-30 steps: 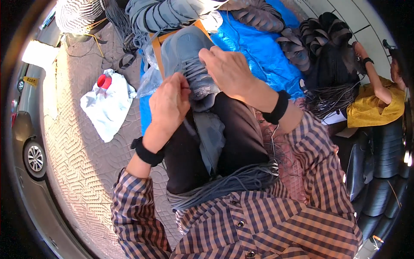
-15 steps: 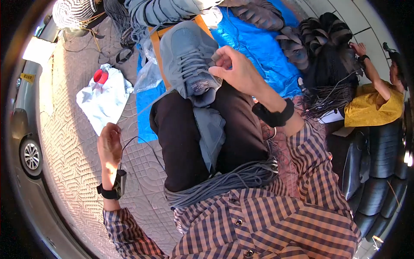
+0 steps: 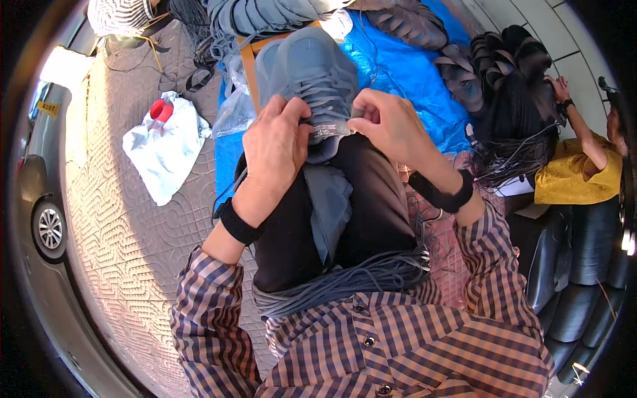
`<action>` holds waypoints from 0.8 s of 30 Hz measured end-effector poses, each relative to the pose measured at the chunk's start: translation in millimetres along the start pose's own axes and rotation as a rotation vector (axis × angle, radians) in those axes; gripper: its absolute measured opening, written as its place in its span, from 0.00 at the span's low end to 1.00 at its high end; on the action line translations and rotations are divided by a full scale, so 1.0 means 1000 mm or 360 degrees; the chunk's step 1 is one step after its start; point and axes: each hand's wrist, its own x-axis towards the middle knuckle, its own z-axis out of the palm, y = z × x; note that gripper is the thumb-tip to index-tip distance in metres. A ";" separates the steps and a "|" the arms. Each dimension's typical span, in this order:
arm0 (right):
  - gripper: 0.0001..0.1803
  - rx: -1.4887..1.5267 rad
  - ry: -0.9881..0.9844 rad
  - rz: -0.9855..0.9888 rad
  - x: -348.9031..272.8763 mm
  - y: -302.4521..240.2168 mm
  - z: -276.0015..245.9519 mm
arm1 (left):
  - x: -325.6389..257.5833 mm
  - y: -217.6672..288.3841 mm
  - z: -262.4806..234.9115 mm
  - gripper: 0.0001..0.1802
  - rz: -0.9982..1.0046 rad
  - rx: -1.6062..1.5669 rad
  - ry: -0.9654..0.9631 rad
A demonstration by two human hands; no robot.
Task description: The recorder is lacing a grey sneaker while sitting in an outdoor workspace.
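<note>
A grey sneaker (image 3: 308, 56) with its toe pointing away rests at my knees, its laces (image 3: 322, 89) crossed over the front. The printed label on its tongue (image 3: 330, 128) lies between my hands. My left hand (image 3: 273, 142) is closed with its fingertips at the tongue's left edge; what it pinches is hidden. On the opposite side, my right hand (image 3: 393, 126) pinches the sneaker's edge between thumb and forefinger. A grey shoe-like piece (image 3: 324, 205) lies between my thighs, and a bundle of grey laces (image 3: 342, 275) spans my lap.
More grey shoes (image 3: 249, 14) and a wooden frame (image 3: 249, 73) stand ahead. Dark shoe parts (image 3: 458, 83) lie on and beside a blue tarp (image 3: 378, 73). At left are a white cloth (image 3: 166, 152), a red cap (image 3: 161, 111) and a car (image 3: 50, 265). A person in yellow (image 3: 577, 172) works at right.
My left hand has come up from the far left to the tongue; the lace stretched toward it no longer shows. My right hand has moved slightly lower and to the right.
</note>
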 end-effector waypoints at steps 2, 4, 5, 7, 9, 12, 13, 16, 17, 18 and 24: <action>0.10 0.0653 -0.0351 0.0434 0.009 0.010 0.003 | 0.001 -0.001 0.003 0.13 -0.0124 -0.0085 -0.0002; 0.11 0.0770 -0.0384 0.0511 0.014 0.010 -0.002 | 0.003 -0.010 0.007 0.11 -0.0160 -0.0180 -0.0010; 0.12 0.0876 -0.0407 0.0599 0.015 0.010 -0.005 | 0.007 -0.009 0.006 0.09 -0.0186 -0.0292 -0.0021; 0.13 0.0899 -0.0433 0.0559 0.017 0.015 0.000 | 0.013 -0.009 -0.003 0.07 0.0011 -0.0069 0.0075; 0.13 0.0919 -0.0455 0.0527 0.016 0.013 -0.001 | 0.018 -0.009 -0.012 0.06 0.0213 0.0144 0.0169; 0.13 0.0263 -0.0394 0.0119 0.020 0.005 -0.010 | 0.010 -0.020 -0.017 0.05 0.0696 0.0335 0.0063; 0.13 0.0138 -0.0384 0.0081 0.020 0.002 -0.012 | 0.003 -0.019 -0.015 0.05 0.0694 0.0338 0.0059; 0.13 -0.0134 -0.0355 0.0012 0.020 0.002 -0.011 | -0.007 -0.005 -0.004 0.07 0.0040 -0.0076 -0.0013; 0.12 -0.0116 -0.0282 0.0064 0.017 -0.001 -0.003 | -0.007 -0.002 -0.003 0.07 0.0040 -0.0074 -0.0010; 0.11 -0.0099 -0.0207 0.0115 0.014 -0.001 0.003 | -0.007 0.000 -0.001 0.09 0.0007 -0.0081 -0.0013; 0.11 -0.0238 0.0026 -0.0176 0.014 0.012 0.005 | -0.011 -0.010 -0.002 0.11 0.0023 0.0258 -0.0033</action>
